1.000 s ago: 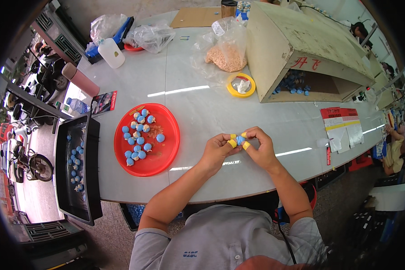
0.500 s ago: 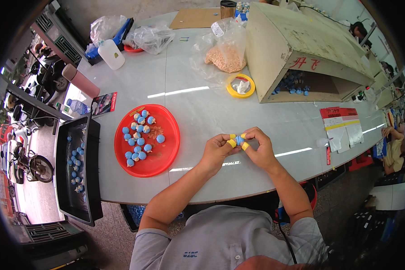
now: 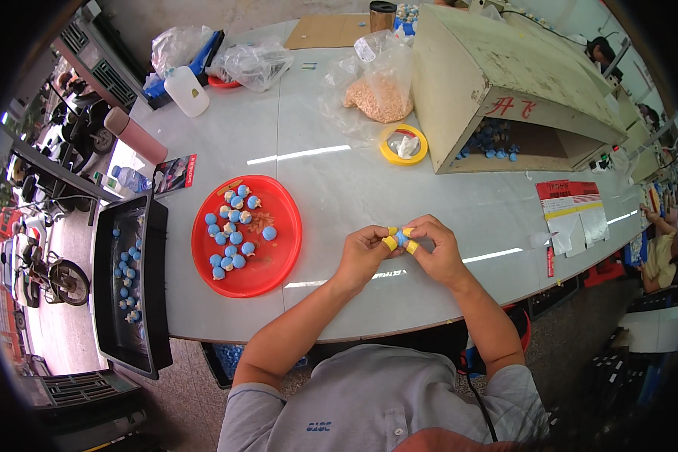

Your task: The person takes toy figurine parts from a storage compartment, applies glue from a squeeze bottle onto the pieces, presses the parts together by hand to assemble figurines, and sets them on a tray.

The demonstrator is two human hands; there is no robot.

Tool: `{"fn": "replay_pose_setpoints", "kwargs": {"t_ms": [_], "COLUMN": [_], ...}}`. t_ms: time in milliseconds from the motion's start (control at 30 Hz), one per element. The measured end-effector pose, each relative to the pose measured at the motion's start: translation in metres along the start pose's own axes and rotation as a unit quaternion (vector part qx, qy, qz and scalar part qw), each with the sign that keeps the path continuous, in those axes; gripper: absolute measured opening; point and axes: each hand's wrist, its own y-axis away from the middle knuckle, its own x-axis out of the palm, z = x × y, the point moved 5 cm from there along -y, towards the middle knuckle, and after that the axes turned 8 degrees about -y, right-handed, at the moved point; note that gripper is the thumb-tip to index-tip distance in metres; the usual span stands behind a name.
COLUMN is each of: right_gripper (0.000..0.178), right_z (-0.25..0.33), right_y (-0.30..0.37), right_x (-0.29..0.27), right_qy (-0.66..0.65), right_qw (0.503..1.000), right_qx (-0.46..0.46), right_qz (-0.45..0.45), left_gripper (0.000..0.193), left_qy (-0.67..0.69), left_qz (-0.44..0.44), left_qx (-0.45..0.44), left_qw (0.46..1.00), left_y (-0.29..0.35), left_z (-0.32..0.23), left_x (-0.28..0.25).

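Between the fingertips of both hands is a small blue ball-like piece, mostly covered by the fingers. My left hand pinches it from the left and my right hand from the right. Yellow bands wrap the thumb and a finger on each hand. To the left of my hands lies a round red tray. It carries several blue balls with cream-coloured parts, and a patch of small orange-pink bits.
A black bin with more blue pieces stands at the left edge. Farther back are a clear bag of orange-pink bits, a yellow tape roll and a large cream metal housing. Papers lie to the right.
Both hands keep their pinch on the small blue piece and have shifted only slightly. The tray and its contents look the same.
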Motion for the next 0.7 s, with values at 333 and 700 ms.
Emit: {"fn": "replay_pose_setpoints", "kwargs": {"t_ms": [333,700], "right_gripper": [0.022,0.012], "right_z": [-0.007,-0.025], "right_y": [0.003,0.008], "right_x": [0.005,0.014], "right_qy": [-0.022,-0.201], "right_qw": [0.995,0.961], "right_qx": [0.102,0.188], "right_qz": [-0.005,-0.018], "left_gripper": [0.021,0.023], "left_qy": [0.016,-0.033], "left_qz": [-0.004,-0.025], "left_qx": [-0.083,-0.027], "left_qw": [0.996,0.999], "left_y": [0.004,0.007], "left_z": [-0.009,-0.012], "left_x": [0.004,0.007]}}
